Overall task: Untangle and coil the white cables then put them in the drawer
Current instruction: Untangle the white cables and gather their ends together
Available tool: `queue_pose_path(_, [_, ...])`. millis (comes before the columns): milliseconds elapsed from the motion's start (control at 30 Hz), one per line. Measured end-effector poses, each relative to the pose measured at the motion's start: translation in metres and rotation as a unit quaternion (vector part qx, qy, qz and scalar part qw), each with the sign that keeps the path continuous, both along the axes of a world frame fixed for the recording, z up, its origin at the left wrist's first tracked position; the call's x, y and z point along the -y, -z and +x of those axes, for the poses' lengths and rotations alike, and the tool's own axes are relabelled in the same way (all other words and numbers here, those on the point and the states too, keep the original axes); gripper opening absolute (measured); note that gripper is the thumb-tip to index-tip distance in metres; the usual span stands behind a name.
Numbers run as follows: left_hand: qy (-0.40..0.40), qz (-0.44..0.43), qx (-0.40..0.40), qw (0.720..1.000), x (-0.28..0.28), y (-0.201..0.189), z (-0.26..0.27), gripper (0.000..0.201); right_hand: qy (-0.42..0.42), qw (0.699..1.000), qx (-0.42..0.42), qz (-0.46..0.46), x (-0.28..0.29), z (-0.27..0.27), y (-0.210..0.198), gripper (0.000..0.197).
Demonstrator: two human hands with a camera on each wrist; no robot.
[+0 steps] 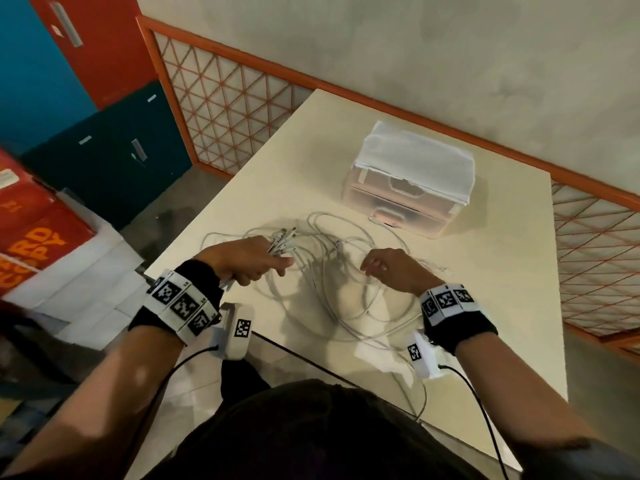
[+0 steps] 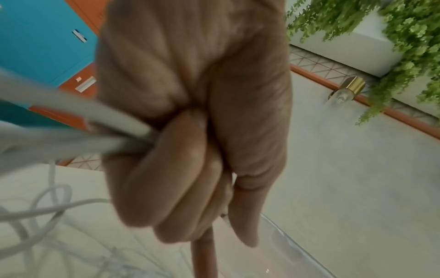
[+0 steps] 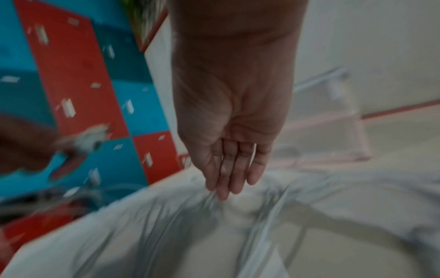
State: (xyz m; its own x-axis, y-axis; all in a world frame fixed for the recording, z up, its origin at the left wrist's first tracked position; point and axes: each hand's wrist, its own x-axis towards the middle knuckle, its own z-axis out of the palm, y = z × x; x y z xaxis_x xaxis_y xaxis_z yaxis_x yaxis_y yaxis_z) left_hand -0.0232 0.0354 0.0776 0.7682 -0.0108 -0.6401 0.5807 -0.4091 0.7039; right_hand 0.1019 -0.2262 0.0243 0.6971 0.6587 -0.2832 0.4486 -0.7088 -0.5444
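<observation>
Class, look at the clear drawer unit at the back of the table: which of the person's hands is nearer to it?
Right. The right hand hovers over the cable tangle just in front of the drawer unit; the left hand, gripping the white cables, is farther off to the side.

Your white cables (image 1: 332, 271) lie in a loose tangle of overlapping loops at the middle of the frame, on the cream table. Their plug ends are bunched together, fanning up just left of centre; one strand trails toward the lower centre. The drawer (image 1: 398, 216) unit sits upper right of the tangle: translucent, two-tiered, both tiers closed, white cloth on top.
</observation>
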Motion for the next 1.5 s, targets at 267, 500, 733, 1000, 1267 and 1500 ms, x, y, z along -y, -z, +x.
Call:
queue_pose_path(267, [-0.032,0.021,0.052,0.998,-0.006,0.01,0.003,0.033,-0.007,0.988,-0.01,-0.153,-0.043,-0.02,0.037,0.022])
queue_pose_path(500, [-0.025,-0.021,0.103,0.994,0.015,0.013,0.024,0.03,-0.033,0.986,-0.162,-0.037,-0.006,0.0,-0.041,0.02])
queue_pose_path(733, [-0.11,-0.129,0.194,0.966,0.053,0.007,0.044,0.029,0.035,0.972,-0.13,0.191,-0.002,-0.003,-0.093,0.019])
queue_pose_path(1000, [-0.18,-0.246,0.247,0.92,0.082,-0.008,0.051,0.027,0.019,0.977,-0.04,0.206,-0.031,-0.018,-0.077,0.01])
queue_pose_path(1267, [-0.308,-0.193,0.355,0.861,0.061,-0.025,0.05,0.034,-0.031,0.985,-0.094,0.143,-0.013,-0.02,-0.065,0.032])
queue_pose_path(1500, [-0.397,-0.278,0.402,0.777,0.02,-0.051,0.04,0.035,0.038,0.99,-0.091,0.103,0.042,0.015,-0.053,0.037])
